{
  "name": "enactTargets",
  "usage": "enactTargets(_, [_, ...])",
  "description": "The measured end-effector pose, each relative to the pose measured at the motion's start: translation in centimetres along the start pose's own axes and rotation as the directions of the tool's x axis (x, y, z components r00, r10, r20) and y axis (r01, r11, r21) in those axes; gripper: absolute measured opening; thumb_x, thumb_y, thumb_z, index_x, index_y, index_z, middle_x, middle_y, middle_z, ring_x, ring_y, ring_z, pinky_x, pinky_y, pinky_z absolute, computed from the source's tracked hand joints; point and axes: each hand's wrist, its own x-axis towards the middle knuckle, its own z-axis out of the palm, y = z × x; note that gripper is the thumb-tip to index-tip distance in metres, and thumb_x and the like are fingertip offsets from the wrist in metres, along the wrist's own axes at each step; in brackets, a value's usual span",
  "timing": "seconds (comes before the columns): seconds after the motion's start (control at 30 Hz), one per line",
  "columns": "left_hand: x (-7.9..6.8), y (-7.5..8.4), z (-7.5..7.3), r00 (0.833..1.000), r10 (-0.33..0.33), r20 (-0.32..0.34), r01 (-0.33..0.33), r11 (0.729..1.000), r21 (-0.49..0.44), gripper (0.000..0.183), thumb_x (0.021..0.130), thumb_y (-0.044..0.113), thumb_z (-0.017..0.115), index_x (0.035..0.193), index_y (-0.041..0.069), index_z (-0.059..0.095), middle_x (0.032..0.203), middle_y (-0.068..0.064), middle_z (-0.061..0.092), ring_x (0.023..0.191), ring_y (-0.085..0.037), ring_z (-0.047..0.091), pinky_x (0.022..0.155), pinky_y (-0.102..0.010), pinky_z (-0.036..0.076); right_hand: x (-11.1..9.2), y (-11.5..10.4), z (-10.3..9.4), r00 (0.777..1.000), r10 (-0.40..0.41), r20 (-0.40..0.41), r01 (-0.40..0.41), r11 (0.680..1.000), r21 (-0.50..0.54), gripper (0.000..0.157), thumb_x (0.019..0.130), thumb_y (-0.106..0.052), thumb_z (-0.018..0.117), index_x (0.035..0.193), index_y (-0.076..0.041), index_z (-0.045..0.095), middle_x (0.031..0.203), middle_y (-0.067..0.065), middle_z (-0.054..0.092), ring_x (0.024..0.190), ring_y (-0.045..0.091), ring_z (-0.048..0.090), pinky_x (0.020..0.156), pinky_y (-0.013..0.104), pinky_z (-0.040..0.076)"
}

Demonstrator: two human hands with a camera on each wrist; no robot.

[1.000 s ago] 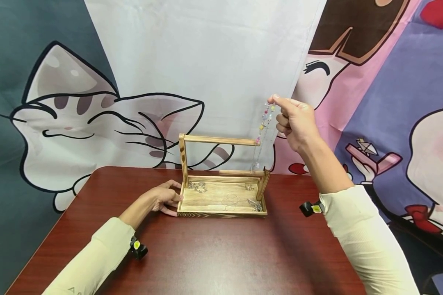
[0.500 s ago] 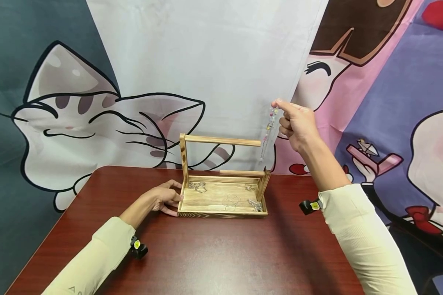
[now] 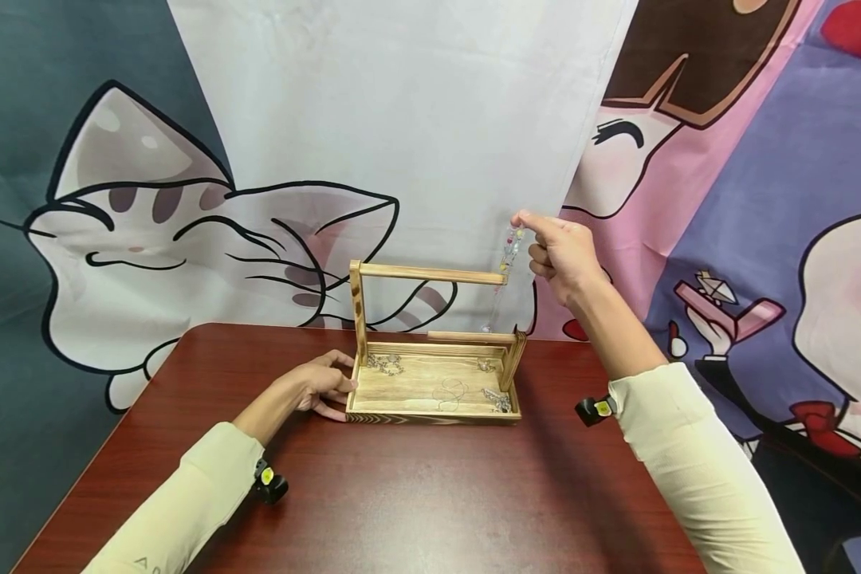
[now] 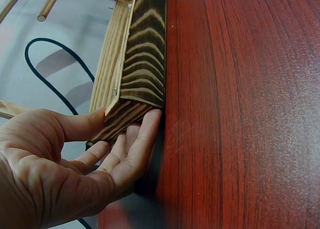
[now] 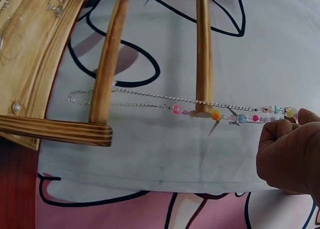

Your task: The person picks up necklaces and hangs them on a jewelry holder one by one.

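My right hand (image 3: pixel 563 253) pinches a beaded necklace (image 3: pixel 508 251) at its top, to the right of a wooden jewelry stand (image 3: pixel 430 417). Coloured beads and a thin silver chain hang down in a narrow loop. In the right wrist view the necklace (image 5: pixel 242 119) crosses the free end of the upper bar (image 5: pixel 204 49), and its chain passes behind the lower bar (image 5: pixel 107 64). My left hand (image 3: pixel 319 385) holds the left end of the stand's tray. The left wrist view has the thumb on the tray's rim (image 4: pixel 112 96) and the fingers against its end wall.
Silver jewelry (image 3: pixel 386 364) lies in the tray's back left corner, and a silver chain (image 3: pixel 497 400) at the front right. Thin hoops (image 3: pixel 450 392) lie between them. The red-brown table (image 3: pixel 416 494) ends at a printed cloth backdrop (image 3: pixel 430 119).
My right hand first moved slightly right and down, then left and lower, bringing the necklace back over the upper bar's free end. My left hand stays on the tray.
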Motion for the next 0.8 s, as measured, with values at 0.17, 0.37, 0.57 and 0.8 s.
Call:
enactTargets(0.17, [0.0,0.0,-0.1,1.0,-0.001,0.001,0.001,1.0,0.002,0.057,0.11,-0.001,0.061,0.159,0.006,0.032,0.114,-0.02,0.069,0.1,-0.029,0.075,0.085,-0.055,0.074,-0.1,0.7,0.5,1.0,0.027,-0.001,-0.027,0.999,-0.018,0.025,0.111,-0.02,0.074,0.09,-0.017,0.085,0.051,-0.013,0.032,0.061,0.011,0.011,0.053,0.021,0.011])
enactTargets(0.37, [-0.1,0.1,0.0,1.0,0.002,0.001,-0.002,1.0,0.001,0.057,0.11,-0.001,0.061,0.158,0.006,0.033,0.113,-0.02,0.07,0.099,-0.028,0.075,0.084,-0.054,0.074,-0.3,1.4,1.2,0.999,0.041,0.003,-0.04,0.998,-0.047,0.022,0.111,-0.022,0.074,0.092,-0.018,0.086,0.051,-0.014,0.035,0.05,0.003,0.023,0.046,0.016,0.02])
enactTargets(0.57, [0.0,0.1,0.0,1.0,0.001,0.001,-0.001,1.0,0.001,0.056,0.11,-0.001,0.062,0.158,0.006,0.033,0.112,-0.02,0.07,0.098,-0.028,0.075,0.084,-0.054,0.074,-0.4,2.2,2.0,0.999,0.044,0.011,-0.043,0.996,-0.075,0.02,0.111,-0.023,0.075,0.094,-0.019,0.086,0.06,-0.013,0.042,0.049,0.001,0.026,0.045,0.015,0.022])
enactTargets(0.8, [0.0,0.1,-0.1,1.0,0.002,0.001,-0.002,1.0,0.002,0.056,0.111,-0.001,0.061,0.158,0.007,0.032,0.113,-0.02,0.071,0.098,-0.027,0.076,0.083,-0.053,0.074,-0.5,3.0,3.2,0.998,0.048,0.031,-0.044,0.992,-0.114,0.019,0.111,-0.023,0.074,0.097,-0.018,0.086,0.097,-0.009,0.065,0.048,0.0,0.028,0.044,0.015,0.022])
